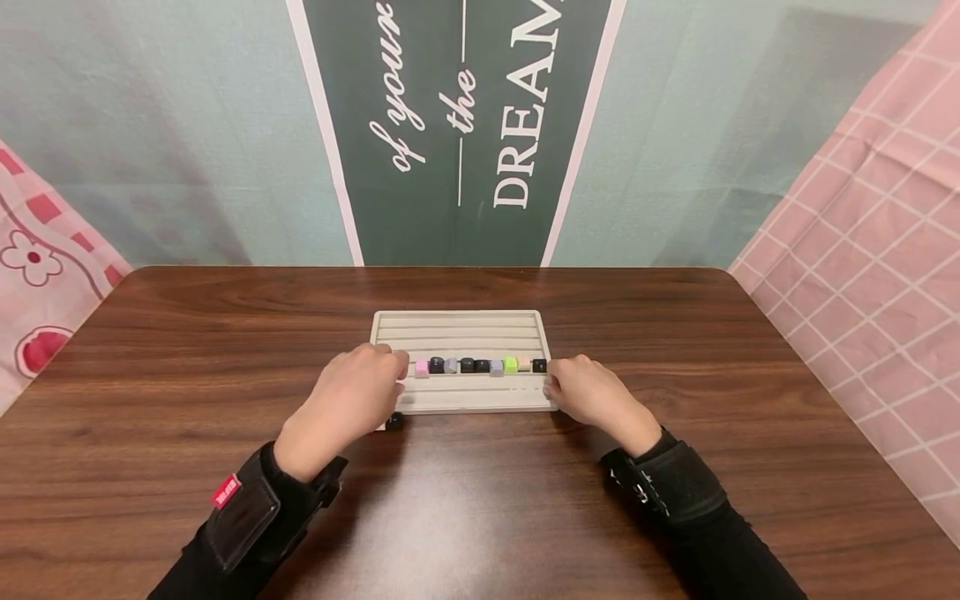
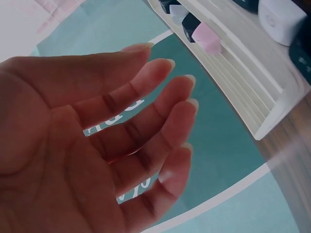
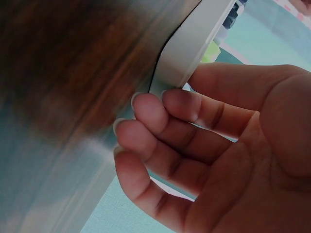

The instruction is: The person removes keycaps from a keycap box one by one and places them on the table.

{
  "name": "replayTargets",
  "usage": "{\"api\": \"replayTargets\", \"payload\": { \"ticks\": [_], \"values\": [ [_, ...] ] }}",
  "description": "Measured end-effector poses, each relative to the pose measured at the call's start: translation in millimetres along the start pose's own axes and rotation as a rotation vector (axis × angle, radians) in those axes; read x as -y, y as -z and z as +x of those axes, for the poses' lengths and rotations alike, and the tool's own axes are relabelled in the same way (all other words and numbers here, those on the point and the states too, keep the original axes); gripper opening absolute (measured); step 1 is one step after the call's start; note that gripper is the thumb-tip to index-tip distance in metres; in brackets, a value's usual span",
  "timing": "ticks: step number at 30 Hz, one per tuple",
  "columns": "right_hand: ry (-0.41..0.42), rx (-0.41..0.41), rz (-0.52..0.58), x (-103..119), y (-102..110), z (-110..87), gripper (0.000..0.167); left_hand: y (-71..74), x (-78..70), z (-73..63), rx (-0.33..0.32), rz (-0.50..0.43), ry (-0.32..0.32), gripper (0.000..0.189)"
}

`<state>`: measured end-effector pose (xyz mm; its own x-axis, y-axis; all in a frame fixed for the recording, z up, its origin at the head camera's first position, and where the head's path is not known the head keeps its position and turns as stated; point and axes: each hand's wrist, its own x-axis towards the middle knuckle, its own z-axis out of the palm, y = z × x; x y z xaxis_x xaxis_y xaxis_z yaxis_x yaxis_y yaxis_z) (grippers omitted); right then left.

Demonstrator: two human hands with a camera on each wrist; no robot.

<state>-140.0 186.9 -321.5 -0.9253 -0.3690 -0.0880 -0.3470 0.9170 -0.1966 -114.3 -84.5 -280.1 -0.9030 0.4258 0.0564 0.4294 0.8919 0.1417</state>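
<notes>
My right hand (image 1: 588, 393) grips the right end of the ridged white keycap tray (image 1: 450, 388), which stretches lengthwise from it toward my left hand (image 1: 352, 398). The left hangs loosely open, fingers relaxed, the pink keycap (image 1: 422, 368) just to its right.

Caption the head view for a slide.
Left hand and right hand flank a ridged tray holding a row of keycaps.
</notes>
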Motion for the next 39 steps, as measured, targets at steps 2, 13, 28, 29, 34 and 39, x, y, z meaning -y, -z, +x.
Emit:
{"api": "replayTargets", "payload": {
  "ticks": [2,13,28,29,34,39],
  "values": [
    [-0.002,-0.002,0.001,0.1,0.2,-0.1,0.02,-0.1,-1.1,2.8,0.008,-0.01,0.004,0.006],
    [-0.009,-0.01,-0.002,0.2,0.3,0.5,0.023,-2.2,-1.2,18.0,0.033,-0.034,0.002,0.003],
    [-0.008,-0.011,0.001,-0.3,0.1,0.6,0.023,-5.7,0.6,35.1,0.146,-0.043,0.057,0.015],
    [-0.007,-0.013,0.001,-0.2,0.2,0.3,0.023,-6.5,0.7,36.4,0.152,-0.045,0.061,0.014],
    [-0.002,-0.014,0.002,-0.3,0.0,0.5,0.023,-9.6,1.0,41.5,0.171,-0.044,0.081,0.011],
    [-0.004,-0.014,0.005,-0.1,0.4,0.8,0.024,-11.3,1.1,44.5,0.183,-0.041,0.09,0.009]
  ]
}}
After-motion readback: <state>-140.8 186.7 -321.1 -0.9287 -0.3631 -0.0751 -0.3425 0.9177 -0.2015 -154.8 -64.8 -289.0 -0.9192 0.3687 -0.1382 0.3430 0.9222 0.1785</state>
